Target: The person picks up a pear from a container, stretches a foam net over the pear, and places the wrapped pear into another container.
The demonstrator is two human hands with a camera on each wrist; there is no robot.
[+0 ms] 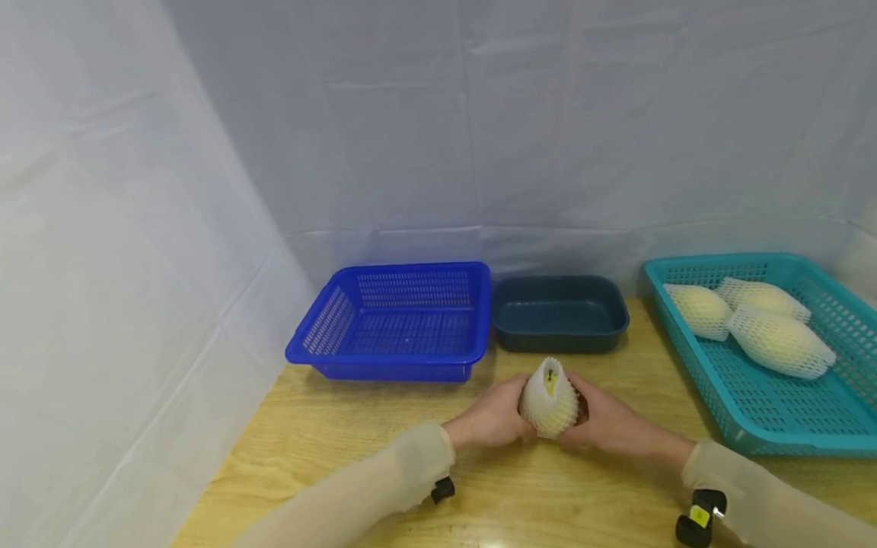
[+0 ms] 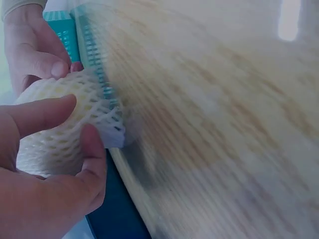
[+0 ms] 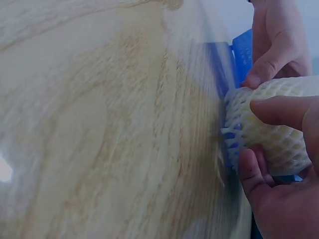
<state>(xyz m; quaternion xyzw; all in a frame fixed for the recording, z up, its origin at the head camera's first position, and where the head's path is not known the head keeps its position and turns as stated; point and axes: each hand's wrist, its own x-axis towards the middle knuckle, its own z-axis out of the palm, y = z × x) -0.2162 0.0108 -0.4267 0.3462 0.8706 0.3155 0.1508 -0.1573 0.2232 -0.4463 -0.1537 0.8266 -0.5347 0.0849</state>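
Note:
A pale yellow pear [image 1: 550,411] in a white foam net stands upright between both hands, its dark stem showing through the net's top opening. My left hand [image 1: 495,415] grips it from the left side, and my right hand [image 1: 613,422] grips it from the right. In the left wrist view, the left thumb and fingers curl around the foam net [image 2: 52,149]. From the right wrist, the right thumb and fingers bend around the same net [image 3: 284,144], whose loose lower edge hangs open over the wooden table [image 3: 124,124].
Behind the hands stands a dark teal bin [image 1: 558,342]. To its left is a blue basket [image 1: 390,371]. A turquoise basket [image 1: 719,403] on the right holds several net-wrapped fruits [image 1: 781,342]. White sheeting [image 1: 438,137] hangs behind and at the left.

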